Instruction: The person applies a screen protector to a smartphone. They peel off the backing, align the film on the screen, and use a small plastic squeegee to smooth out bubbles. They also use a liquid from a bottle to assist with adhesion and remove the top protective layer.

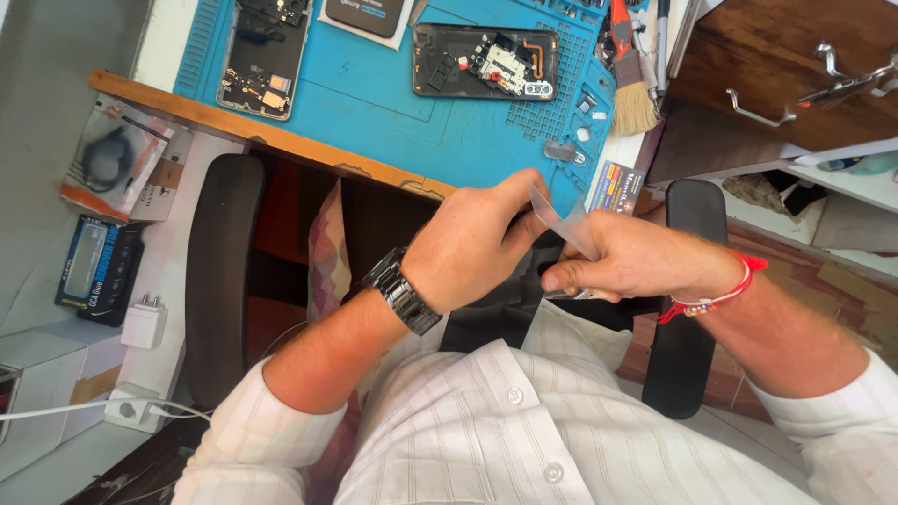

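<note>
Both hands meet at the centre of the frame over the person's lap. The left hand (468, 248) pinches the upper end of a clear plastic film (564, 223), whose long axis slants from upper left down to lower right. The right hand (629, 262) closes on the lower end, hiding it, along with something small I cannot identify. Above, on the blue mat (374, 93) covering the surface, lie two opened phones (486, 63), with a brush (634, 89) at the upper right.

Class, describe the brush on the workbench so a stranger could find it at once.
Start at the blue work mat covering the bench. Follow it to its right edge, beside the wooden drawers. The brush lies there, the only tool with an orange handle and pale, splayed bristles.
</note>
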